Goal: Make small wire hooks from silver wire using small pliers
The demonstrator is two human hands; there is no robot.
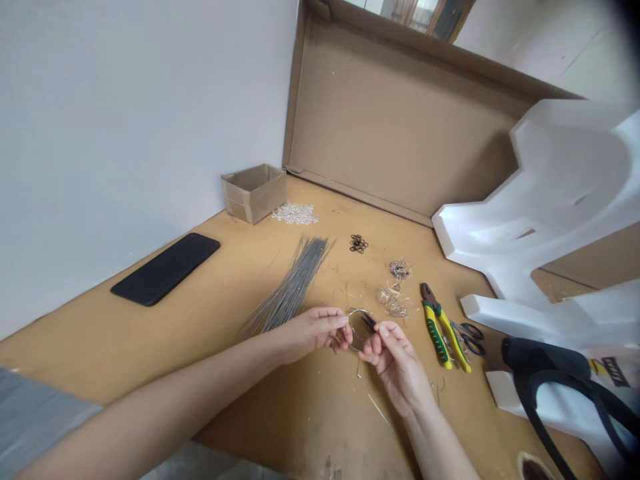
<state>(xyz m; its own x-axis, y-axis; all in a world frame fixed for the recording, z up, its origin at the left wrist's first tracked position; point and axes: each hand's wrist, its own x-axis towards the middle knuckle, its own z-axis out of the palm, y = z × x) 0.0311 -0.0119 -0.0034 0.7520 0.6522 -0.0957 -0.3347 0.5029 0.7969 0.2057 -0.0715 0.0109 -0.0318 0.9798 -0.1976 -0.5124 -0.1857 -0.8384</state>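
Your left hand [320, 330] and right hand [395, 357] both pinch a wire loop [356, 311] at frame centre, over the brown tabletop [200, 347]; a white wall [125, 133] fills the upper left.

A thin silvery wire loop [356, 315], roughly round, stands upright just above the middle of the worktop [210, 333], nearer its front edge, pinched between the left hand [317, 331] and the right hand [393, 355]. A small black ring [369, 323] sits at its right side.

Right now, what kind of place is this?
Likely a small craft bench for wire work: a wire bundle, pliers and beads lie on the table; the left hand and right hand pinch a wire ring.
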